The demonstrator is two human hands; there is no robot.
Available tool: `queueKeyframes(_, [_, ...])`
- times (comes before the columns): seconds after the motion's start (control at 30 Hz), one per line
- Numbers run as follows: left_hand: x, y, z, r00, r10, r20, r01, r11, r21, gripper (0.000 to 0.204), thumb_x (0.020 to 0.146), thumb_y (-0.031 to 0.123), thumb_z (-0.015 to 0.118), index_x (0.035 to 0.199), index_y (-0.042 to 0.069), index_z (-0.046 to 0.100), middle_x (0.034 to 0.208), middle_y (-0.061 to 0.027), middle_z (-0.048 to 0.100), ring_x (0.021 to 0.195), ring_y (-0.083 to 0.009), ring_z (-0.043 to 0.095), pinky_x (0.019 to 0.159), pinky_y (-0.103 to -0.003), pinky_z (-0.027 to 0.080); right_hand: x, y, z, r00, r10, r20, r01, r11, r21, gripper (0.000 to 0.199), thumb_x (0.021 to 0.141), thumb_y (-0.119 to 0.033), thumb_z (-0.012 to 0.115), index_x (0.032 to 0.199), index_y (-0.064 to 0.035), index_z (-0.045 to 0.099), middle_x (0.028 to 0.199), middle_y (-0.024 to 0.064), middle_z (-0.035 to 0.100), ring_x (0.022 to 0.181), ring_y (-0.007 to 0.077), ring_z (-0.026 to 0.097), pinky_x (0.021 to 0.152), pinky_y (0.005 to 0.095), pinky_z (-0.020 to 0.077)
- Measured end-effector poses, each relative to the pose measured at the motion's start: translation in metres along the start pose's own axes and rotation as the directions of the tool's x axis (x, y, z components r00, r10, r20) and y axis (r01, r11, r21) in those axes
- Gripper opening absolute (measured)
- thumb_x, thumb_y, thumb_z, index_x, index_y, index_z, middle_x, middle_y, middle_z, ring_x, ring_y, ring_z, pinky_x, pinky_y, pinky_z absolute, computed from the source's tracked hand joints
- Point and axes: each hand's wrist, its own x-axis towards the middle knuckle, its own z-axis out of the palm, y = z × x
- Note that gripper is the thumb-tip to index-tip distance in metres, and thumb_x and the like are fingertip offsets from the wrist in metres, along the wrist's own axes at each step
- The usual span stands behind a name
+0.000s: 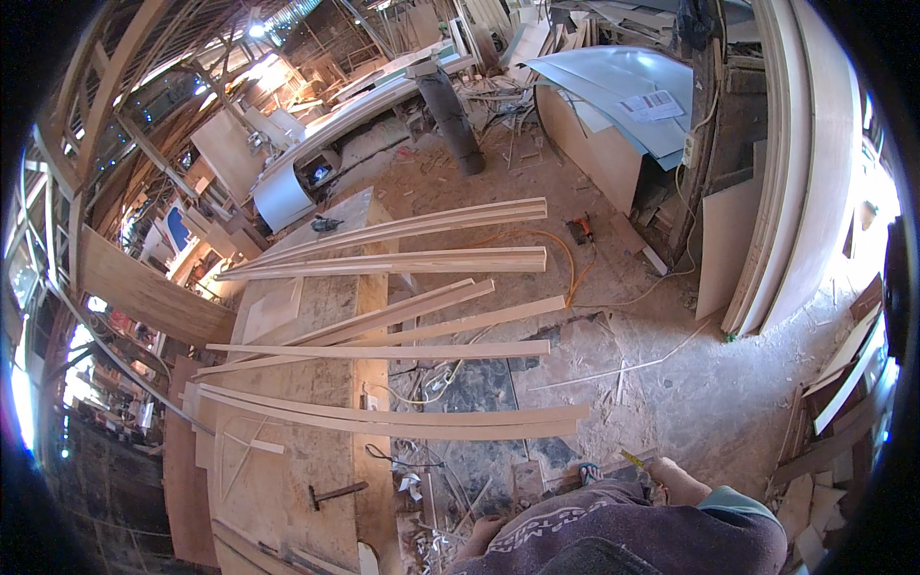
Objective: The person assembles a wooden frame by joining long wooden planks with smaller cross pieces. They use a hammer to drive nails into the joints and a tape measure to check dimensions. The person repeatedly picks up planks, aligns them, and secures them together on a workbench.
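Low in the view, my right hand (663,471) is closed around a measuring tape, and a short yellow length of the tape (632,459) sticks out past the fingers. My left hand (485,529) shows only in part beside my dark shirt, near the workbench's side; its fingers are hidden. In front of me, several long pale wood strips (460,347) lie across the workbench (331,470), their right ends jutting over its edge. The nearest pair of strips (479,420) lies a little beyond my hands.
A hammer (335,494) rests on the bench's near part, and a power tool (327,223) at its far end. On the floor are an orange drill (581,228) and an orange cord (571,278). Tall boards (815,153) lean at right; scrap wood (805,508) is piled lower right.
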Motion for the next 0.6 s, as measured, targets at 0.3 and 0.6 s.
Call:
queueKeyframes(0.3, [-0.023, 0.003, -0.008, 0.998, 0.053, -0.040, -0.054, 0.998, -0.016, 0.047, 0.084, 0.045, 0.077, 0.110, 0.005, 0.079, 0.085, -0.0077, 0.076, 0.076, -0.0179, 0.070, 0.074, -0.033, 0.055, -0.009, -0.008, -0.002, 0.998, -0.041, 0.053, 0.043, 0.999, -0.025, 0.031, 0.097, -0.027, 0.061, 0.125, -0.0180, 0.071, 0.102, 0.0117, 0.076, 0.086, 0.0251, 0.076, 0.071, 0.0396, 0.0614])
queueKeyframes(0.6, [-0.057, -0.039, 0.032, 0.954, -0.106, -0.280, 0.017, 0.953, -0.302, 0.062, 0.082, 0.051, 0.076, 0.118, 0.001, 0.075, 0.115, -0.0189, 0.075, 0.107, -0.0281, 0.071, 0.093, -0.039, 0.054, 0.025, -0.044, -0.006, 0.959, -0.278, 0.056, 0.283, 0.933, -0.223, 0.029, 0.094, -0.030, 0.064, 0.119, -0.0157, 0.072, 0.098, 0.0119, 0.075, 0.085, 0.0257, 0.074, 0.072, 0.0407, 0.0599])
